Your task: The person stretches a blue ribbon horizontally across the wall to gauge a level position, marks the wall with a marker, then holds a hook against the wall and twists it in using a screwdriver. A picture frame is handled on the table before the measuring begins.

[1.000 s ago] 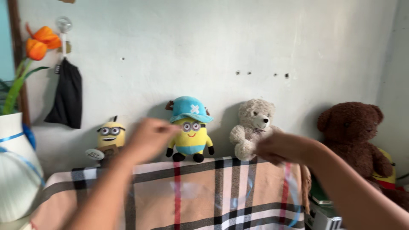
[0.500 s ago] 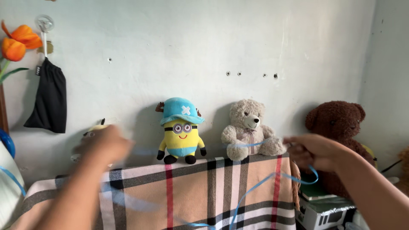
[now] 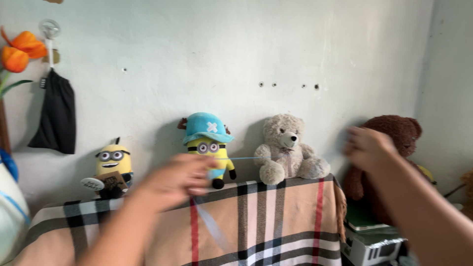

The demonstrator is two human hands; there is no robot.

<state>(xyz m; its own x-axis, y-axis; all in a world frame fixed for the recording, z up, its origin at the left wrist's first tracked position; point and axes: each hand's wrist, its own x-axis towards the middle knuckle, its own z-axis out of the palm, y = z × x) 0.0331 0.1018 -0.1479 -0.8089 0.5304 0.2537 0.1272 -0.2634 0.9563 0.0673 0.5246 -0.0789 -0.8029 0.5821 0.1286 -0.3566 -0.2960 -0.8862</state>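
Reaching forward: both bare arms were raised in front of the camera, blurred by motion, with a thin blue string [image 3: 246, 158] stretched between the hands.
Left hand: the left hand [image 3: 175, 180] was held low and centre, its forearm rising from the bottom edge; the fingers were curled in loosely, and the blur hid whether they pinched the string, so I cannot tell how firm the hold was.
Right hand: the right hand [image 3: 367, 148] was held higher, at the right, its forearm running down to the bottom right corner; it was closed in a loose fist, and whether the string ended inside it could not be made out.
String: it ran nearly level from the left hand toward the right hand, passing in front of the toys, and a paler, blurred length hung down from the left hand across the blanket.
Blanket: a tan plaid blanket [image 3: 276, 221] with black, white and red stripes covered the ledge just behind the hands.
Toys on the blanket: a small yellow goggled plush [image 3: 112, 165] stood at the left, a yellow plush in a blue hat [image 3: 207, 140] at the middle, and a beige teddy bear [image 3: 288, 150] sat beside it.
Beyond the ledge: a brown teddy bear [image 3: 401, 130] sat at the right, partly behind the right hand.
Wall: a black pouch [image 3: 56, 116] hung from a hook on the white wall [image 3: 197, 59], below orange flowers [image 3: 19, 49].
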